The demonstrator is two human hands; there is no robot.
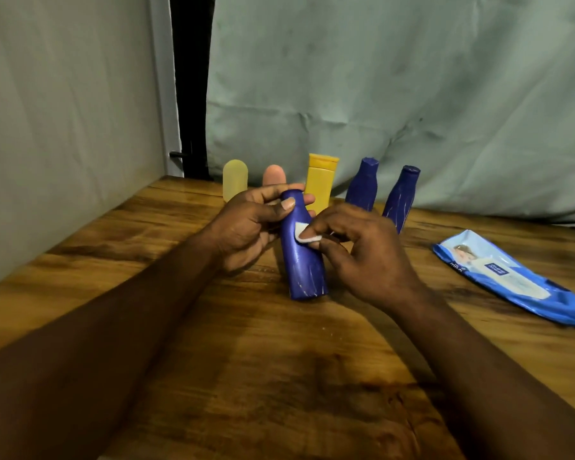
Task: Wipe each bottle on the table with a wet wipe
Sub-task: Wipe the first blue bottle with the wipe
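Head view, from the left: at the back of the wooden table a pale yellow bottle stands upright, with a peach bottle just beside it and partly hidden behind the left hand. That hand curls its fingers and thumb round the neck of a blue bottle, which leans slightly at the middle of the table with its base down at the wood. A small folded white wet wipe lies against the bottle's upper body, pinched there by the curled fingertips of the right hand. Behind the two hands stands an orange-yellow bottle with a flat cap. Further right, a second blue bottle and a third blue bottle stand near each other by the pale green cloth. Well apart on the right, a blue wipes pack lies flat.
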